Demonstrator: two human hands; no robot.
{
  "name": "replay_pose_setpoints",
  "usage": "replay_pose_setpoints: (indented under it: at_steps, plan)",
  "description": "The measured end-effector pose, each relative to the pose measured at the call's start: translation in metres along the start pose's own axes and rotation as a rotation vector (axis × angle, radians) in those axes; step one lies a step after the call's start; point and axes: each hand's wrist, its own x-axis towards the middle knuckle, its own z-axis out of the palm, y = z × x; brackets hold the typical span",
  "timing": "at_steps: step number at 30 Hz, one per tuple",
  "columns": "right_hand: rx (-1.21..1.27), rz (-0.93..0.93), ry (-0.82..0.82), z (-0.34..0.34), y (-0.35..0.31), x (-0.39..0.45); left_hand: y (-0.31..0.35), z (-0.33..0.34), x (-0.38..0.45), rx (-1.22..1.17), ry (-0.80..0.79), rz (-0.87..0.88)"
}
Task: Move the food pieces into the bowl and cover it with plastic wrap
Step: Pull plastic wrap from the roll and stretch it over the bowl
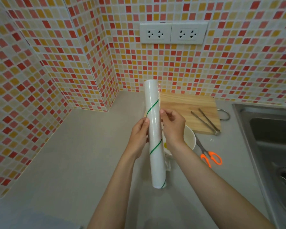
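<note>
Both hands hold the roll of plastic wrap nearly upright above the bench. The left hand has a closed grip around its middle to steady it. The right hand pinches at the roll's edge, probably hunting the loose end of film. The bowl sits just under the right hand, some yellow food showing inside, ready for covering.

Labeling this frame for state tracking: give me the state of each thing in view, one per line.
plastic wrap roll: held upright off the counter, film not visibly pulled out
left hand: gripping the roll's left side
right hand: fingers at the roll's right edge
bowl: uncovered, mostly hidden behind the right hand
tongs: lying on the cutting board
cutting board: flat, no food visible
scissors: on the counter
</note>
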Motion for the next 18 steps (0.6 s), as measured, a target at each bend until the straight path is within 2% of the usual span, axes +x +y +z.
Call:
replay_pose_setpoints:
  at_steps: [5, 10, 18]
  plan:
    - [-0.009, -0.016, -0.026, -0.0056, -0.0036, 0.0070, 0.0009, -0.0016, -0.0011, 0.035, 0.003, 0.039]
    - [-0.166, -0.024, -0.121, -0.0033, -0.0040, 0.0069, 0.0028, -0.0013, -0.0022, 0.013, 0.045, 0.029]
    - [-0.055, 0.097, -0.162, -0.0073, -0.0091, 0.0023, 0.0046, 0.0040, -0.0006, -0.047, 0.113, -0.064]
